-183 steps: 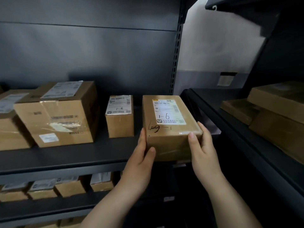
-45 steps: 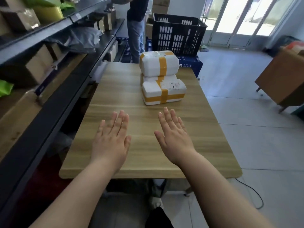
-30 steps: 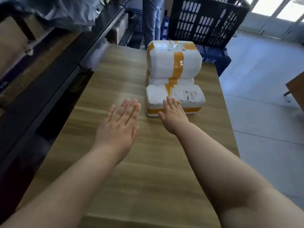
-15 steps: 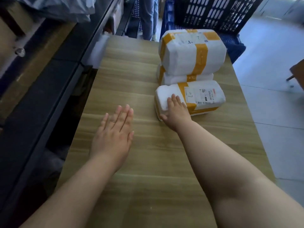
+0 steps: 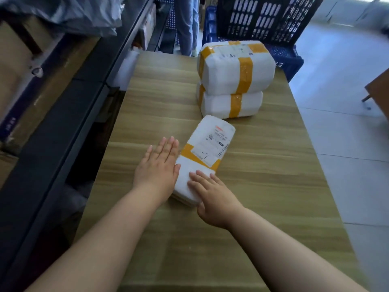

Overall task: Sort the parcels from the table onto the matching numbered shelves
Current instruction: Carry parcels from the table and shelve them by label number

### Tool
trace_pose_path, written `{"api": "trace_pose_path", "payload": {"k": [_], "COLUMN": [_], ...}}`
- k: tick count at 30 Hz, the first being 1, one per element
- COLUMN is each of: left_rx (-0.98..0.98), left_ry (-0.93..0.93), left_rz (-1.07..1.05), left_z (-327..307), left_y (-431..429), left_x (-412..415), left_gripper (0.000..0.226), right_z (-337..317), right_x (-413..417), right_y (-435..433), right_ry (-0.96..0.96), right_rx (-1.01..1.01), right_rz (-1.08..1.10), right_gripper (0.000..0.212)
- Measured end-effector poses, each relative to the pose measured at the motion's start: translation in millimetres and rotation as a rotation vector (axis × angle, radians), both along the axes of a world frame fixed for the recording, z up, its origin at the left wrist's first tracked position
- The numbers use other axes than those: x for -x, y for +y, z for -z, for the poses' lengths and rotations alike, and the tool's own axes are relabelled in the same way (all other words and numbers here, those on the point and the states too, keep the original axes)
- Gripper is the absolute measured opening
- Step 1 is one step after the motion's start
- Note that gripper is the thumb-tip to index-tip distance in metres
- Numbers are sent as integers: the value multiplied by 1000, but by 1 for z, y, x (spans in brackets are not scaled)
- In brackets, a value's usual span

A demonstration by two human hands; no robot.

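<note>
1. The small parcel (image 5: 207, 148) lies flat on the surface (image 5: 273, 186), just nearer you than the stack of two parcels (image 5: 233, 81).
2. Your right hand (image 5: 212, 197) presses its near end, fingers straight.
3. Your left hand (image 5: 156, 167) lies flat, fingers straight, touching its left side.

Tabletop (image 5: 263, 182): pale wood-grain laminate, smooth, matt. Flat parcel (image 5: 207, 152): soft white plastic wrap, glossy orange tape, paper label. Stacked parcels (image 5: 233, 81): likewise. Crate (image 5: 263, 17): perforated black plastic. Shelves (image 5: 63, 114): dark matt metal.
</note>
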State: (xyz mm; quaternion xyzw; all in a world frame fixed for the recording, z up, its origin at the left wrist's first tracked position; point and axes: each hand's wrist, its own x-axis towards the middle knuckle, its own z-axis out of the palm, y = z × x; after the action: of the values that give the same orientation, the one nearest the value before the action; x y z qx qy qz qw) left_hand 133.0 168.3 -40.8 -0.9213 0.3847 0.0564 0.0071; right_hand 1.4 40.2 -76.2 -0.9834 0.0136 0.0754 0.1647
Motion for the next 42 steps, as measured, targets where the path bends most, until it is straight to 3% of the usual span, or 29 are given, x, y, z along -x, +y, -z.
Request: {"api": "trace_pose_path", "payload": {"k": [6, 13, 17, 21, 23, 26, 32, 42], "left_rx": [-5, 307, 466, 629, 711, 891, 1195, 1373], "left_ry": [269, 642, 726, 855, 824, 732, 543, 77], "left_rz": [-168, -569, -820, -932, -932, -947, -804, -920], "left_z": [20, 46, 50, 60, 58, 42, -40, -115], "left_y": [6, 19, 22, 23, 19, 21, 51, 171], "left_x": [62, 135, 158, 179, 193, 212, 238, 340], "left_gripper": [61, 73, 73, 46, 32, 33, 36, 53], "right_z": [12, 11, 12, 14, 13, 1, -54, -149], "right_x": [55, 94, 99, 94, 97, 105, 107, 136], "right_y": [-14, -26, -33, -35, -28, -19, 12, 135], "right_ry": [-40, 8, -21, 329, 358, 156, -96, -97], "right_rx": [-83, -205, -369, -536, -657, -798, -1004, -1119], "right_rz": [-146, -315, -45, 312, 334, 300, 130, -375], "right_gripper": [68, 62, 57, 68, 56, 47, 49, 53]}}
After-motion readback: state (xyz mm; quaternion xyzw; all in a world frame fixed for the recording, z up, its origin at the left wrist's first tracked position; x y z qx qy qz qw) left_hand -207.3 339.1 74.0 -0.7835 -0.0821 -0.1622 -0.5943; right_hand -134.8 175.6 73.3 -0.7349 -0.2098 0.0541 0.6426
